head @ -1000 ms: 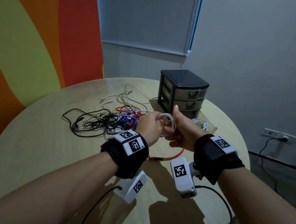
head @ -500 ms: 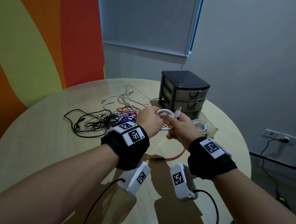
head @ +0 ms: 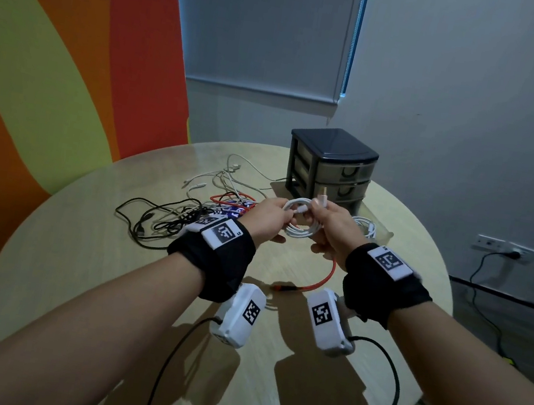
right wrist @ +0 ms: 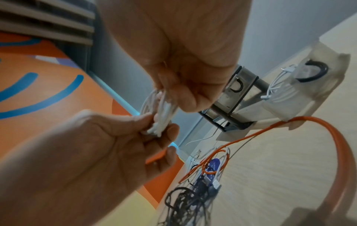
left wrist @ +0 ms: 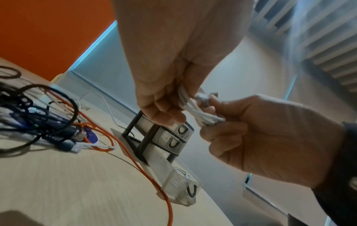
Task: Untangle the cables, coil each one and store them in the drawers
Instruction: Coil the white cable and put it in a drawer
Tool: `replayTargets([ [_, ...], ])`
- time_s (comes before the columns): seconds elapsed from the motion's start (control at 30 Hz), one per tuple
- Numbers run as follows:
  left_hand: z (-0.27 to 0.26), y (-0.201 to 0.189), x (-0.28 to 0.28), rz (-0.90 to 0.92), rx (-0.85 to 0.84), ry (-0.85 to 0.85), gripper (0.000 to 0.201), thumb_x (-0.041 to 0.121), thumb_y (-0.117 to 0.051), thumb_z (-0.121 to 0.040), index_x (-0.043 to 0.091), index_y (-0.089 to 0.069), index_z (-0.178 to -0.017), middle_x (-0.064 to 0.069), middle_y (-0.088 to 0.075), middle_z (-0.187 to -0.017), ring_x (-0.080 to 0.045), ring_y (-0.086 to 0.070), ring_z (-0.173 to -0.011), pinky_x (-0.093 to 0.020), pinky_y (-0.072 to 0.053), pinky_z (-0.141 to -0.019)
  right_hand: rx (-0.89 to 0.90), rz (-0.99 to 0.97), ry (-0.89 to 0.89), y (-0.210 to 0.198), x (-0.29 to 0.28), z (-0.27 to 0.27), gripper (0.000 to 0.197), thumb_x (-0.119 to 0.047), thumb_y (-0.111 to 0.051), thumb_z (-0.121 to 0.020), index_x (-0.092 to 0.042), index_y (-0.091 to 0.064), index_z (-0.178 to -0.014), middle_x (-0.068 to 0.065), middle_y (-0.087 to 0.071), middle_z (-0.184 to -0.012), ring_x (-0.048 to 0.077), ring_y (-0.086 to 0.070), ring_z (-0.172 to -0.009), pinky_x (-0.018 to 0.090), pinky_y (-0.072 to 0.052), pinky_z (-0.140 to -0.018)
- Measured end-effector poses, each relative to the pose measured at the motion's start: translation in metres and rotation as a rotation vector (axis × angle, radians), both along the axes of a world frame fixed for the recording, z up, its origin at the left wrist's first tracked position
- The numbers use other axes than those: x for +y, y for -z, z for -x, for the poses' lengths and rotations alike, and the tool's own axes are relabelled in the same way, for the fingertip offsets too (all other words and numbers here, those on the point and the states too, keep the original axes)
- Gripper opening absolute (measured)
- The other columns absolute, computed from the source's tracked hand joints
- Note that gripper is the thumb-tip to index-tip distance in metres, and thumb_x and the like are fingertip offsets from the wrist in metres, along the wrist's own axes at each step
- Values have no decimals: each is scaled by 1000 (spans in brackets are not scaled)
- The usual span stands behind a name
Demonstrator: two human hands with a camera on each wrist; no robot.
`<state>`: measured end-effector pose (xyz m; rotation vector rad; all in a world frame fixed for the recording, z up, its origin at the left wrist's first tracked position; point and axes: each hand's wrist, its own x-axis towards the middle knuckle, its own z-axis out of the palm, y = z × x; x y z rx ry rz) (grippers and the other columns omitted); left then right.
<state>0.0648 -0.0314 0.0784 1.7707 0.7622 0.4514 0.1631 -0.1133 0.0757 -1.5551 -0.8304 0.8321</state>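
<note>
I hold a coiled white cable [head: 301, 219] up between my two hands, above the round pale wooden table [head: 76, 264]. My left hand [head: 266, 218] pinches one side of the coil, fingers curled round the bundled loops, and my right hand [head: 331, 227] grips the other side, with the cable's plug end [head: 322, 199] sticking up above its thumb. The two hands are close together, almost touching across the coil.

Just beyond my hands stands the small black plastic drawer unit [head: 331, 167] with translucent drawers. Its lowest drawer [left wrist: 179, 189] is pulled out toward my right hand, and another white cable [head: 364, 225] lies coiled inside it.

Past my left hand, the tangled heap of black, white and blue cables [head: 184, 214] lies on the table. A loose orange cable [head: 323, 280] runs from that heap and passes under my right hand.
</note>
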Motion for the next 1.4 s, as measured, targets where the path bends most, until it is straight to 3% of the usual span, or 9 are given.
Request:
replayTargets([
  [0.17, 0, 3, -5, 68, -95, 8, 25, 5, -39, -96, 21, -53, -81, 1, -49, -78, -10, -46, -75, -27, -42, -65, 115, 27, 4, -5, -4, 1, 33, -27, -32, -102, -17, -49, -76, -1, -37, -57, 10, -32, -45, 12, -32, -34],
  [0.23, -1, 1, -6, 57, -71, 23, 6, 14, -52, -83, 20, -51, -81, 1, -49, -80, -12, -47, -77, -29, -42, -67, 139, 18, 2, -6, -3, 3, 33, -26, -32, -103, -17, -48, -76, -1, -37, -59, 10, -33, -44, 12, -33, -34],
  [0.3, -2, 2, -5, 14, -28, 38, 17, 23, -57, -75, 16, -50, -89, -2, -52, -86, -17, -49, -84, -32, -42, -71, 145, 6, -2, -5, -1, 4, 32, -26, -31, -103, -17, -48, -77, -1, -37, -60, 6, -34, -39, 14, -35, -36],
  [0.4, -6, 8, -4, -193, 27, -28, 28, 29, -56, -90, 7, -53, -106, -11, -59, -100, -20, -52, -86, -32, -42, -72, 133, 5, -14, -5, 1, 8, 32, -26, -31, -103, -15, -49, -79, 0, -37, -60, 5, -35, -39, 18, -36, -40],
  [0.57, -11, 19, -4, -671, 85, -158, 28, 27, -44, -97, 1, -51, -101, -13, -56, -95, -25, -50, -88, -26, -27, -65, -21, 34, 42, -10, -1, 9, 32, -28, -31, -103, -15, -51, -81, 0, -41, -64, 10, -39, -48, 12, -28, -31],
  [0.8, -10, 24, -7, -874, -12, -182, 28, 21, -39, -99, 0, -54, -110, -17, -53, -107, -31, -53, -93, -39, -43, -79, -112, 32, 86, -6, 4, 5, 34, -25, -33, -102, -16, -47, -72, 3, -42, -66, 14, -40, -51, 15, -32, -32],
  [1.0, -13, 15, -3, -697, -89, -353, 30, 23, -36, -100, -3, -50, -107, -22, -63, -92, -37, -60, -82, -33, -41, -62, 82, 7, 5, 1, 0, -2, 34, -29, -32, -102, -16, -47, -74, -3, -36, -57, 5, -32, -36, 17, -35, -37],
  [1.23, -18, 17, 1, -407, -93, -305, 35, 30, -36, -100, 2, -57, -101, -18, -65, -91, -33, -62, -81, -44, -55, -68, 340, -58, -41, 0, -2, -3, 44, -36, -29, -102, -11, -55, -77, -4, -42, -51, 7, -33, -37, 17, -35, -39],
  [1.4, -13, 19, 0, -467, -57, -254, 39, 28, -34, -101, -2, -59, -96, -16, -63, -89, -29, -57, -83, -29, -38, -66, 501, -106, -191, 1, -5, -5, 39, -26, -24, -100, -2, -55, -99, 3, -45, -67, 8, -32, -44, 23, -41, -53],
])
